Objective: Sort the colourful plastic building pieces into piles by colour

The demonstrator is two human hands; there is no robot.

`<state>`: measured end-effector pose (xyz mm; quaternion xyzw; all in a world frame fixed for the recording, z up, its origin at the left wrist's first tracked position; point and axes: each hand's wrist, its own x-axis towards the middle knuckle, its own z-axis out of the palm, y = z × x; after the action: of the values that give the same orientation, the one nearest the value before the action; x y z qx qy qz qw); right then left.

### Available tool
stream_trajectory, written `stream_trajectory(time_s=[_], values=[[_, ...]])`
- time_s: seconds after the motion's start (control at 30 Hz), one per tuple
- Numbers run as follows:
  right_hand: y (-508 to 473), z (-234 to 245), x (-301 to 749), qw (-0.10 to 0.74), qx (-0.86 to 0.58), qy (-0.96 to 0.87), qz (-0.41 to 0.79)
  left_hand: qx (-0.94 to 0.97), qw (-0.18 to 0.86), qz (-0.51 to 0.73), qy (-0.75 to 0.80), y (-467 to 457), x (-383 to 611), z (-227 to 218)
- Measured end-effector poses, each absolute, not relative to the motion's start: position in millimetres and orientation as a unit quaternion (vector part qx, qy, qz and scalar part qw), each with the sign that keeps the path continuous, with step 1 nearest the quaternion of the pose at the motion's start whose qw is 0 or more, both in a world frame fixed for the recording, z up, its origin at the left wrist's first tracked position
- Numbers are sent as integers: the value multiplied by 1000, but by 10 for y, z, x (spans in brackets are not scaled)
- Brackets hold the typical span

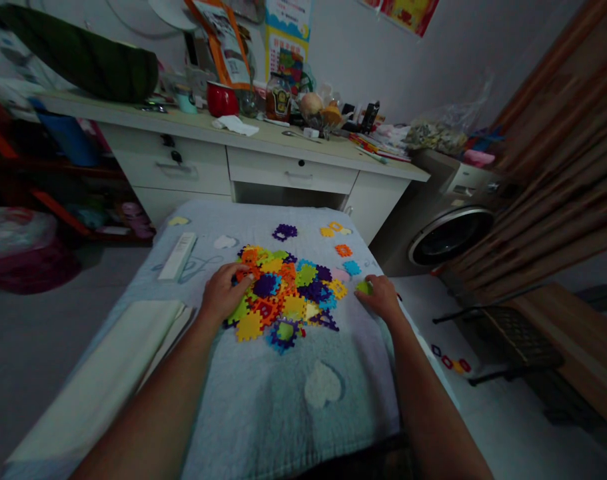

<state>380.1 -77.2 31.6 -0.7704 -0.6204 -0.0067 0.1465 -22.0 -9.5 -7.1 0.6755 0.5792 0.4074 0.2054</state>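
A heap of colourful plastic interlocking tiles [288,293], orange, purple, yellow, green and blue, lies on a pale blue towel [283,400] that covers a low table. My left hand [226,290] rests on the heap's left edge, its fingers curled over an orange tile. At the heap's right side my right hand [383,295] pinches a yellow-green tile [364,287]. A few loose tiles lie further back: a purple one [284,232], orange ones [343,250] and a light blue one [352,267].
A white box [178,255] and a flat cream pad [108,373] lie on the left of the towel. Behind stands a cluttered white desk [283,170] with drawers, and a washing machine [448,230] at right. Small tiles [450,360] lie on the floor.
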Motion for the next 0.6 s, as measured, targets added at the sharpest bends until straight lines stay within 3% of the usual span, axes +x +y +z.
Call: stream_trajectory(time_s=[0.27, 0.43, 0.6], values=[[-462, 433, 2914, 240, -656, -708, 107, 676, 202, 400, 585, -104, -219, -57], [-388, 387, 2467, 265, -678, -681, 81, 678, 206, 403, 580, -116, -215, -31], [-410, 361, 2527, 395, -643, -647, 103, 677, 206, 403, 581, -109, -221, -51]])
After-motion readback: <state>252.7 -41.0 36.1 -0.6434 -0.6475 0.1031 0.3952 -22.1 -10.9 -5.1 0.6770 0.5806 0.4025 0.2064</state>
